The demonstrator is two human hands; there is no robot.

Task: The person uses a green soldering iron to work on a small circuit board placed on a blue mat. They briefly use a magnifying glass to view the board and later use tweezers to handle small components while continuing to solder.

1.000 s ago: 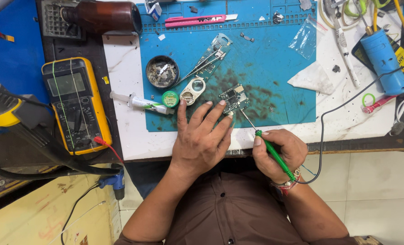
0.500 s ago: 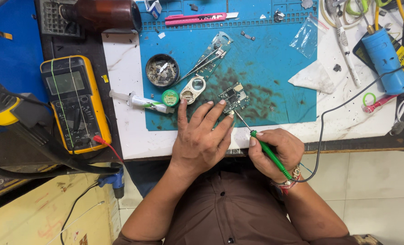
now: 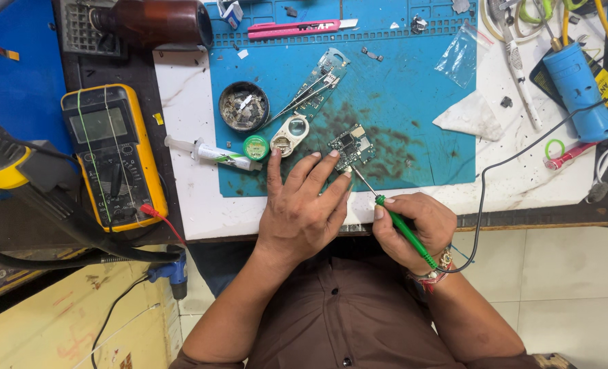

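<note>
Head view: right hand (image 3: pixel 413 229) grips soldering iron (image 3: pixel 403 229); left hand (image 3: pixel 304 205) spread flat, fingertips hiding circuit board (image 3: pixel 353 145) edge.

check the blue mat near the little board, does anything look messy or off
Yes: the blue mat has a dark smear of grime around the small circuit board, where the right hand aims a green soldering iron. The left hand steadies the board. A brown bottle lies on its side at the mat's top-left corner.

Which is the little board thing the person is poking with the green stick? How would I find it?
Look at the big blue mat on the white table. Near its lower middle, just past the left hand's fingertips, lies a small circuit board. It is the only dark, squarish piece with tiny silver parts, and the thin tip of the green soldering iron, held in the right hand, points at it.
</note>
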